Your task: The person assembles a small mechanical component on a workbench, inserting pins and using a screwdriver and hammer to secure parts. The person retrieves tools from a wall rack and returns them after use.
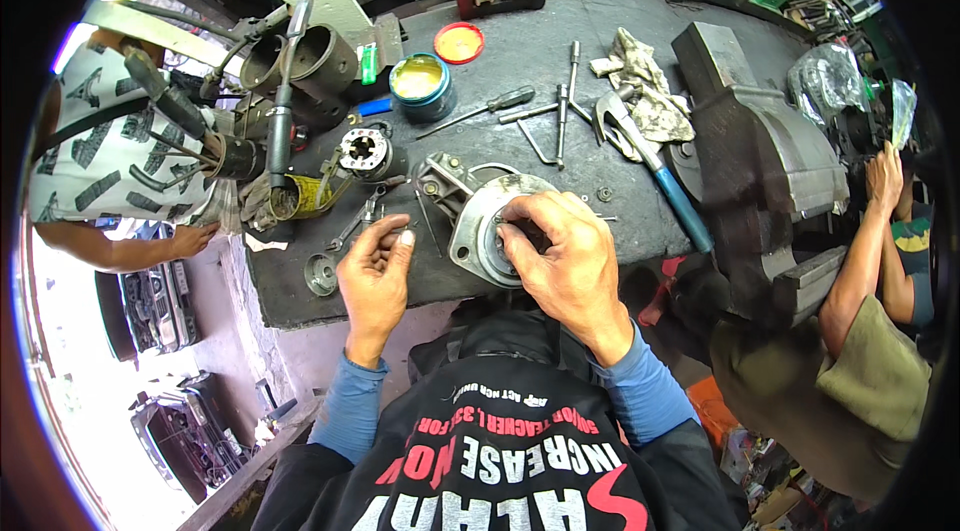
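Note:
A round grey metal housing (pixel 466 231) with a holed flange lies at the near edge of the workbench, in front of me. Over its middle is my right hand (pixel 572 266), thumb and fingertips closed at the inner opening; whatever they grip is hidden. My left hand (pixel 377 276) hovers just left of the housing, fingers curled and thumb pressed to them, with something too small to name at the tips. Wrenches (pixel 356 223) and a small metal ring (pixel 320 274) lie beside it. A round metal part with a toothed centre (pixel 366 151) stands behind.
Farther back are a tub of yellow grease (pixel 420 83), its red lid (pixel 459 43), a screwdriver (pixel 478 111), a T-handle wrench (pixel 562 116), a hammer (pixel 655 171) and a dirty rag (pixel 645 81). A large bench vise (pixel 760 151) stands right. People stand at both sides.

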Tool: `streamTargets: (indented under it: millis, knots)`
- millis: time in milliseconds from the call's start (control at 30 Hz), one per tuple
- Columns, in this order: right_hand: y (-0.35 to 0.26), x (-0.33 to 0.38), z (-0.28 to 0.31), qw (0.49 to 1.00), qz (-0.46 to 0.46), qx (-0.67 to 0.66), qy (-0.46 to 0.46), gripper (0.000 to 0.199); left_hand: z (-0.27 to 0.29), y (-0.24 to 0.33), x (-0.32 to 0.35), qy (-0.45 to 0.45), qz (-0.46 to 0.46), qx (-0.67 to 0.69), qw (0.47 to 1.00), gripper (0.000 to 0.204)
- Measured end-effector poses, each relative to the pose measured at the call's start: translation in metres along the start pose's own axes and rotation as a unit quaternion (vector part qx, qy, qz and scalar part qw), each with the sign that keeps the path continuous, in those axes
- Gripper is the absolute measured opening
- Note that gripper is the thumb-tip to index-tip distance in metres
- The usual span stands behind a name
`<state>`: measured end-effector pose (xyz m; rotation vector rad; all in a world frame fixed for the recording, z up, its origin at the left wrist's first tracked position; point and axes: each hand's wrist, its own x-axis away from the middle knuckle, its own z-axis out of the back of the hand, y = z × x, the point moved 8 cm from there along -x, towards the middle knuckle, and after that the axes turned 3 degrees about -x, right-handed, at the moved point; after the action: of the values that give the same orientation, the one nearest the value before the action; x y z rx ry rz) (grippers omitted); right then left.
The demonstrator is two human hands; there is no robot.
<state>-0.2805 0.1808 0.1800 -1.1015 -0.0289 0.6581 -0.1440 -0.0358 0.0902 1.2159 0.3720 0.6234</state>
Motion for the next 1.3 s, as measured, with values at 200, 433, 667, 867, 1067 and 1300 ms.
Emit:
streamTargets:
  millis: [200,433,667,867,1067,1300]
  knots:
    - [-0.003,-0.005,-0.005,0.999,-0.009,0.027,-0.032,0.013,0.005,-0.029,0.018,0.017,0.063,-0.004,0.998,0.023]
    - [-0.008,-0.010,-0.010,0.993,0.009,0.106,-0.049,0.014,0.019,-0.065,0.031,0.034,0.126,-0.005,0.991,0.022]
    - [-0.008,-0.004,-0.008,0.990,0.040,0.127,-0.037,0.019,0.019,-0.076,0.025,0.032,0.142,0.029,0.989,0.021]
    - [-0.011,0.000,-0.008,0.997,0.046,0.064,-0.019,0.023,0.023,-0.079,0.023,0.029,0.139,0.031,0.989,0.021]
    - [-0.016,-0.001,-0.012,0.991,0.065,0.113,-0.023,0.018,0.026,-0.085,0.025,0.029,0.159,0.051,0.986,0.023]
    - [-0.011,0.001,-0.014,0.986,0.070,0.142,-0.050,0.021,0.030,-0.103,0.031,0.019,0.142,0.032,0.989,0.025]
